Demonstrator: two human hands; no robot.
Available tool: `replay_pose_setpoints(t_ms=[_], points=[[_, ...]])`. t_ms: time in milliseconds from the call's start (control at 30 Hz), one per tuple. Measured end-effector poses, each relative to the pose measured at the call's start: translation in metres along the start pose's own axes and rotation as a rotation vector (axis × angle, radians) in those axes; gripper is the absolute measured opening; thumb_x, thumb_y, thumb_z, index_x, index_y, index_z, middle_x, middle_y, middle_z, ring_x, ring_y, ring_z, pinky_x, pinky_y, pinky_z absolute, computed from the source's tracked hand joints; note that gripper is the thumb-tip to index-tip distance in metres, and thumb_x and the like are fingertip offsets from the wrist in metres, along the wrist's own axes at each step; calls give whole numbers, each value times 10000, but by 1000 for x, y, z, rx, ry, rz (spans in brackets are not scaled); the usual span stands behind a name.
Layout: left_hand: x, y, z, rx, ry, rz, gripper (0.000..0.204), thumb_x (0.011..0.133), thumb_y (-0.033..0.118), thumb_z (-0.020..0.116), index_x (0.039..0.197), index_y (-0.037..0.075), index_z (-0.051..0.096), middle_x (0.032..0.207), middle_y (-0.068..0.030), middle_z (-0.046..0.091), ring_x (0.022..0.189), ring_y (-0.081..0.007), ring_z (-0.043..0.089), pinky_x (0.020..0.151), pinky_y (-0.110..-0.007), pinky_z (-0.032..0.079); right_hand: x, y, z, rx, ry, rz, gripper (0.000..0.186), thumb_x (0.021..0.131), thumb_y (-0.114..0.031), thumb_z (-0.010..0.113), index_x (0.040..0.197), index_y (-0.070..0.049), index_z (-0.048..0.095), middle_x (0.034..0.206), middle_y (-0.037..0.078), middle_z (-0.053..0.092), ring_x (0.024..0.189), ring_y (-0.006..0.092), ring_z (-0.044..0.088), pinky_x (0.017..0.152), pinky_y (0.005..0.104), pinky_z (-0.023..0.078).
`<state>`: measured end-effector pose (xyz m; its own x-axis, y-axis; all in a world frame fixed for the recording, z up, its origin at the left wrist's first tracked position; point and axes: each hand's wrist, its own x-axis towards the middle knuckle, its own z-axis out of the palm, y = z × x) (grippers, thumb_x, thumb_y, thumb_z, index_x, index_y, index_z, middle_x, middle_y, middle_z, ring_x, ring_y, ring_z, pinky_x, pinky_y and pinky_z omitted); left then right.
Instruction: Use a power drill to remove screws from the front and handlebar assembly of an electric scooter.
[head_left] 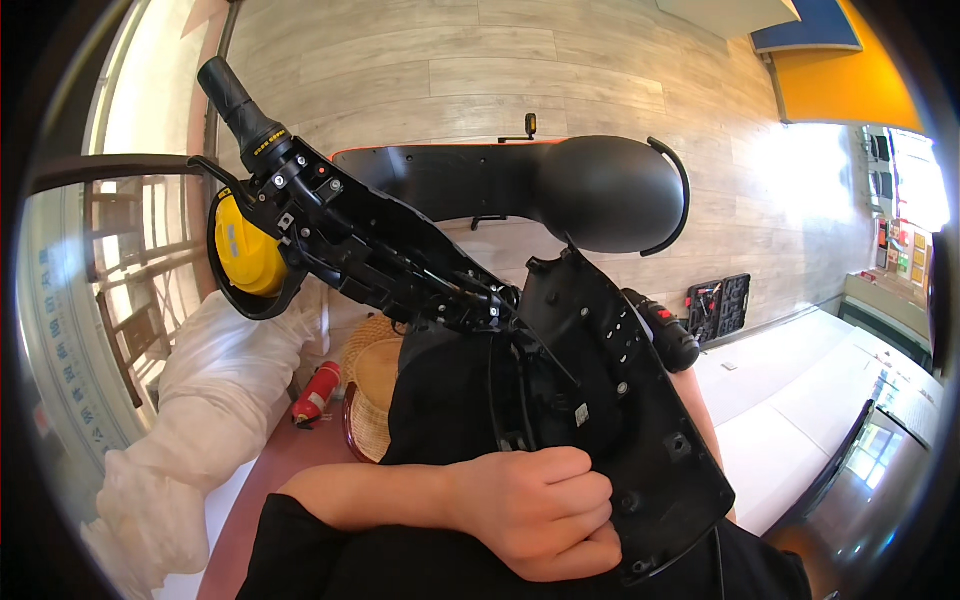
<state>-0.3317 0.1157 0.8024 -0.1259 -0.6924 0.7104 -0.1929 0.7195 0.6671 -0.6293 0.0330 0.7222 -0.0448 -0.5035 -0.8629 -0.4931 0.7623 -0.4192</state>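
Observation:
A scooter's bare black handlebar [375,265], with bolts showing along it, runs across the middle to a black grip [232,95] at upper left. To its right leans a black plastic cover panel [600,400], its inner side with screw holes and clips toward me. My left hand [540,510] is closed at the panel's lower left edge, fingers curled; the thumb is hidden. Behind the panel's right side my right forearm [700,410] reaches up toward the right-hand grip [665,330] with a red button. The panel hides my right hand. A thin cable [550,352] crosses the panel's upper part.
Beyond the handlebar are a front mudguard [612,195] and a round black-rimmed part with a yellow face [245,245]. A tool case [718,308] lies open on the wooden floor [560,70]. A red fire extinguisher [317,393] and woven stool [372,370] are at left; a white counter [770,400] is at right.

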Motion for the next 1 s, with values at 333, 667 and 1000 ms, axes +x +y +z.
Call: replay_pose_setpoints(t_ms=[333, 667, 1000], points=[[-5, 5, -13, 46, 0, 100, 171, 664, 28, 622, 650, 97, 467, 594, 21, 328, 541, -136, 367, 520, -255, 304, 5, -10, 16, 27, 8, -129, 319, 870, -82, 736, 1149, -16, 596, 658, -4, 546, 451, 83, 481, 442, 254, 401], [-85, -32, -83, 83, 778, -682, 726, 1042, 576, 395, 1436, -33, 427, 1324, -156, 578, 1130, -267, 634, 932, -392, 540, 7, -11, 13, 207, -109, -238, 304, 882, -36, 669, 1178, -32, 598, 649, -6, 524, 487, 81, 494, 474, 259, 422], [-116, -62, -138, -379, 886, -857, 706, 1043, 608, 338, 1492, 68, 412, 1436, -118, 539, 1265, -246, 563, 1074, -416, 463, 17, 2, 21, 127, -163, -360, 316, 895, -48, 646, 1203, -39, 576, 609, -12, 495, 468, 79, 468, 471, 250, 413]])
